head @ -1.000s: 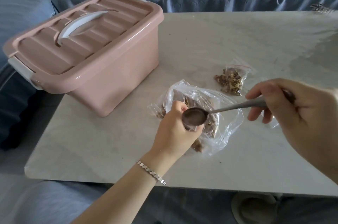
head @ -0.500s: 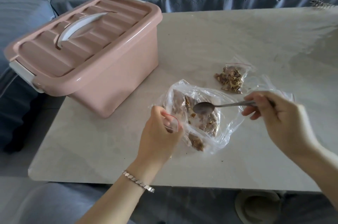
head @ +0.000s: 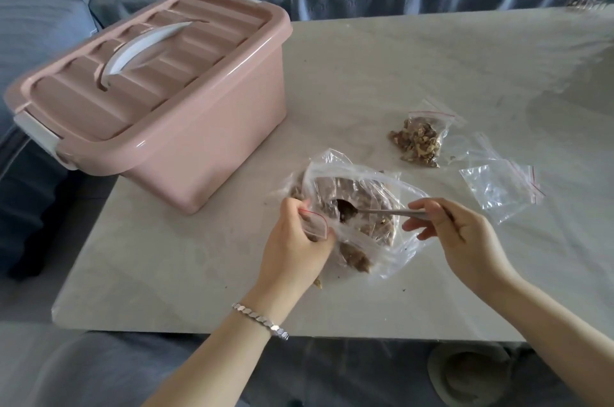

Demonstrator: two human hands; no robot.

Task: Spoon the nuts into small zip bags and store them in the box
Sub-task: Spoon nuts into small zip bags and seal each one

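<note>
L hand [head: 295, 240] pinches a small zip bag [head: 314, 224] beside the big nut bag [head: 365, 180], R hand [head: 455, 234] holds a spoon [head: 382, 211] w/ its bowl in the nuts, then empty bags [head: 501, 185] and a filled bag [head: 420, 139] farther right, pink box [head: 159, 101] lid-on at table's [head: 365, 74] far left.

Bare forearms, no sleeves — a silver link bracelet [head: 260, 321] circles the left wrist.
</note>
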